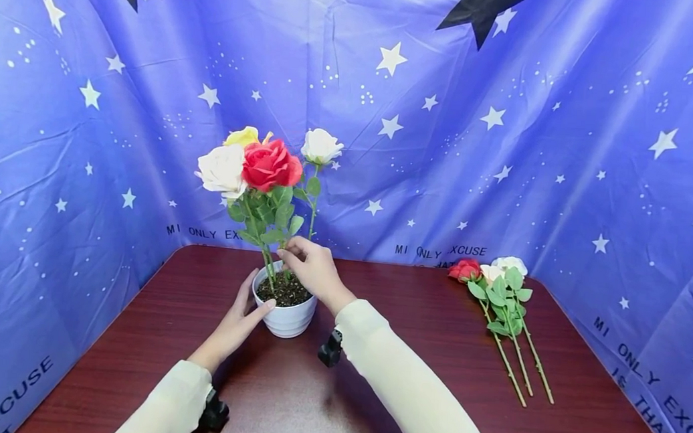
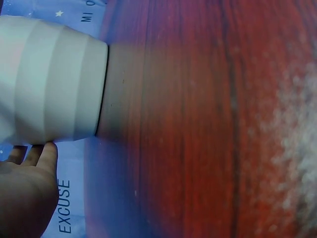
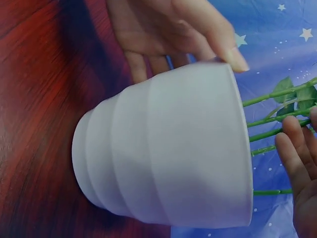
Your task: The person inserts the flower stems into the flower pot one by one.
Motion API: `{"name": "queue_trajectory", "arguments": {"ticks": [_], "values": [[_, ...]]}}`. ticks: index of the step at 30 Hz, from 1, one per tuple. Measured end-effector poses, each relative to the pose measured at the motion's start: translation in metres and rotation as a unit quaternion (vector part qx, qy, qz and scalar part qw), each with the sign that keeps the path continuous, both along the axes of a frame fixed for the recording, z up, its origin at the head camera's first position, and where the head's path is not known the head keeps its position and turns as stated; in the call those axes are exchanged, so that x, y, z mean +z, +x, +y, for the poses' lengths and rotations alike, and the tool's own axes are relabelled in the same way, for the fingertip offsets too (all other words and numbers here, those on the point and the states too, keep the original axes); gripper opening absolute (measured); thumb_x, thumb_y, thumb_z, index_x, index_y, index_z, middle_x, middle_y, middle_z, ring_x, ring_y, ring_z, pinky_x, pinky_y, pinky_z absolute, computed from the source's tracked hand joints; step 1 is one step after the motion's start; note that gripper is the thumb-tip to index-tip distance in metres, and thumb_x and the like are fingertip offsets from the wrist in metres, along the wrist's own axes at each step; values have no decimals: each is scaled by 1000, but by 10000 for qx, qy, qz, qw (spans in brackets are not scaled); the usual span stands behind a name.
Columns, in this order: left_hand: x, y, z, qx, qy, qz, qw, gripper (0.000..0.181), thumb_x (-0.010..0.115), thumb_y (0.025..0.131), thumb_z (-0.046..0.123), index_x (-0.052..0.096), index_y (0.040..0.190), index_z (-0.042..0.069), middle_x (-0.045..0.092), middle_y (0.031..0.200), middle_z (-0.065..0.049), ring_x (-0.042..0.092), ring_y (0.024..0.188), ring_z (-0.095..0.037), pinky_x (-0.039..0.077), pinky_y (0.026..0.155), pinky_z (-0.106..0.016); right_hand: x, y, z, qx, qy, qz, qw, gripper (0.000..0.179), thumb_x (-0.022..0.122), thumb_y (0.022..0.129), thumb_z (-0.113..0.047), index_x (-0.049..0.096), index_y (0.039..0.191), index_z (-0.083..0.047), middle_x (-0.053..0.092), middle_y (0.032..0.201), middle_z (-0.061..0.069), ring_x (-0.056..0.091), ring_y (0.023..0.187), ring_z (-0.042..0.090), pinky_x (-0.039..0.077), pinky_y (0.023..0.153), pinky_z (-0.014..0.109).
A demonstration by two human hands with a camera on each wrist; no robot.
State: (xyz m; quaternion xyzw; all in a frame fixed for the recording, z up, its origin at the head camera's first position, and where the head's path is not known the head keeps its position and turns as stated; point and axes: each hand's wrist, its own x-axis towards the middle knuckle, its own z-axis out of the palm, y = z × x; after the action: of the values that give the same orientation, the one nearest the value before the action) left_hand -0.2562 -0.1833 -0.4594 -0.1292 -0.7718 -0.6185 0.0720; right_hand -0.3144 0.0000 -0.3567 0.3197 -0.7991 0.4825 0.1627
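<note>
At the left wall of the white pot (image 1: 283,323), grips it by side and rim with the left hand (image 1: 236,323); over its soil (image 1: 286,295), pinches a green stem (image 3: 266,134) with the right hand (image 1: 317,271), presumably setting it upright, next needing firm seating before release; well right of the pot, has three roses (image 1: 498,297) lying loose.

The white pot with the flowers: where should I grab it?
I'd grip the pot high on its outside wall, coming from the left, like the left hand: it widens upward, so your hold probably won't slip, and stems block the top.
</note>
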Motion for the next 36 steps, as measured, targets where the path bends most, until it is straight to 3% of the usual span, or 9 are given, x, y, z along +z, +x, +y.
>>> {"name": "queue_trajectory", "arguments": {"ticks": [7, 17, 27, 36], "values": [[-1, -1, 0, 1, 22, 34, 10000, 81, 60, 101, 21, 6, 162, 17, 22, 161, -23, 32, 142, -40, 28, 112, -55, -7, -4, 0, -202, 257, 26, 9995, 11, 69, 97, -18, 71, 95, -7, 73, 78, 3, 66, 67, 4, 52, 64, 21], [-1, 0, 0, -7, 27, 41, 10000, 81, 60, 102, 21, 6, 162, 18, 22, 161, -23, 31, 143, -38, 27, 113, -54, -15, -5, 0, -453, 610, 173, 9970, 11, 67, 98, -17, 71, 98, -7, 75, 85, 1, 69, 73, 7, 53, 73, 25], [-2, 0, -1, 30, 32, 25, 10000, 80, 60, 102, 23, 7, 162, 19, 20, 162, -21, 27, 145, -39, 25, 114, -54, -22, -5, 2, -585, 611, -103, 9964, 12, 68, 97, -18, 72, 94, -7, 74, 79, 0, 69, 71, 5, 54, 74, 26], [-1, -1, 2, 53, -12, 23, 10000, 81, 60, 102, 22, 5, 162, 15, 19, 162, -22, 28, 144, -38, 25, 114, -53, -24, -10, 3, -548, 744, 337, 9952, 8, 73, 93, -16, 72, 87, -10, 72, 75, -5, 67, 69, 4, 52, 74, 25]]}}
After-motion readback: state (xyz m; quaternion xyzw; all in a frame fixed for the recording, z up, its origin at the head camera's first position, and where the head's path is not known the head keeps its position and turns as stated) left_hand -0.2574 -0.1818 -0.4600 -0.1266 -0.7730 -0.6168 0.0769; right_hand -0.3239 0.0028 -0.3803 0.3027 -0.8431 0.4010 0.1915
